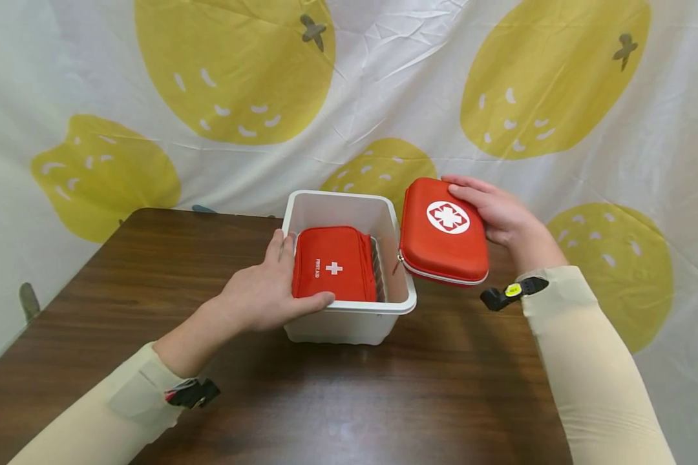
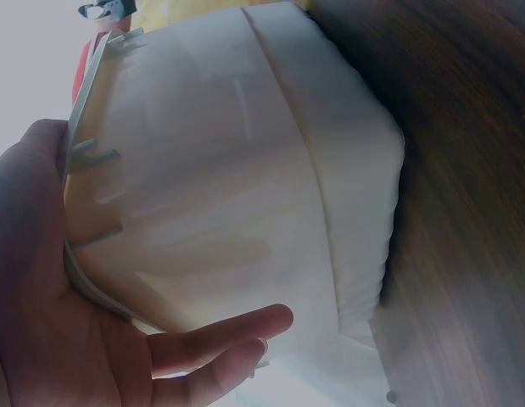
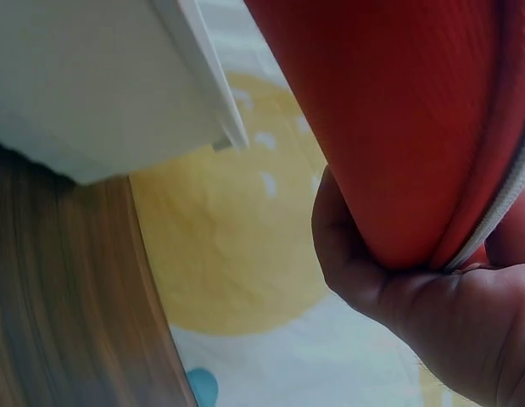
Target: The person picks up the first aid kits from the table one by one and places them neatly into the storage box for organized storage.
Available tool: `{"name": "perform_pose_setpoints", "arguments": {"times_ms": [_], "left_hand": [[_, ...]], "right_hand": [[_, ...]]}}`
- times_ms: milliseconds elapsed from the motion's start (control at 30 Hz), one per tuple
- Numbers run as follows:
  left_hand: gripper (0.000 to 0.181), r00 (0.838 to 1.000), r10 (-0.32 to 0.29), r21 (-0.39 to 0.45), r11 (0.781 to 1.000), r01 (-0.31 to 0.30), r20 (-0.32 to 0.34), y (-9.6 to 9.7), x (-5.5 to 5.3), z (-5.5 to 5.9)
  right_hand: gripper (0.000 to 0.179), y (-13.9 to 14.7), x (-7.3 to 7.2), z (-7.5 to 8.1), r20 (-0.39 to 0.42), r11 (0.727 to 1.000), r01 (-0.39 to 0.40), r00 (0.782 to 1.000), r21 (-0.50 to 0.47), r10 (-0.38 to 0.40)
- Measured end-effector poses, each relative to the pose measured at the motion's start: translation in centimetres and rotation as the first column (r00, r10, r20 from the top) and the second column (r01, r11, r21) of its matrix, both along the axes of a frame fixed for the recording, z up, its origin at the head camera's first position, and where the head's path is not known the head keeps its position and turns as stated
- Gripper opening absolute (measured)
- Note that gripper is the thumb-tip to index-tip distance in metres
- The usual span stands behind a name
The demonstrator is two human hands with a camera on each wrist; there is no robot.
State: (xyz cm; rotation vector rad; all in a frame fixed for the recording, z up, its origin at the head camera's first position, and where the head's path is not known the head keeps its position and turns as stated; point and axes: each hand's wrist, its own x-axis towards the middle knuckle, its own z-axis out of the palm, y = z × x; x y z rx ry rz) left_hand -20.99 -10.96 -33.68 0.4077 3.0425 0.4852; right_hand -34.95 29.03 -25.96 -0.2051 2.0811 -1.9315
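Note:
A white plastic bin (image 1: 342,326) stands on the table, holding a soft red first aid pouch (image 1: 334,265) with a white cross. At the bin's near left corner rests my left hand (image 1: 262,294), its thumb on the front rim and other fingers along the left side. In the left wrist view, two nearly straight fingers (image 2: 224,335) lie against the bin's outer wall (image 2: 203,170). My right hand (image 1: 497,210) grips a hard red first aid case (image 1: 442,239) by its far right edge. The case is held tilted, beside and above the bin's right rim.
The dark wooden table (image 1: 337,400) extends around the bin. Right behind its far edge hangs a white curtain (image 1: 384,77) with yellow fruit prints. Inside the bin, something dark and striped (image 1: 378,271) shows beside the pouch, too little of it visible to identify.

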Motion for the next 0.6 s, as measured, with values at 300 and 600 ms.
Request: {"name": "perform_pose_setpoints", "arguments": {"times_ms": [300, 600], "left_hand": [[0.128, 1.0, 0.009, 0.007, 1.0, -0.009, 0.008, 0.3, 0.0, 0.1], [0.128, 1.0, 0.011, 0.017, 1.0, -0.011, 0.003, 0.5, 0.0, 0.1]], "right_hand": [[0.048, -3.3, -0.9, 0.1, -0.006, 0.999, -0.016, 1.0, -0.039, 0.016], [0.052, -6.3, -1.7, 0.5, -0.011, 0.997, -0.046, 0.999, -0.054, 0.046]]}}
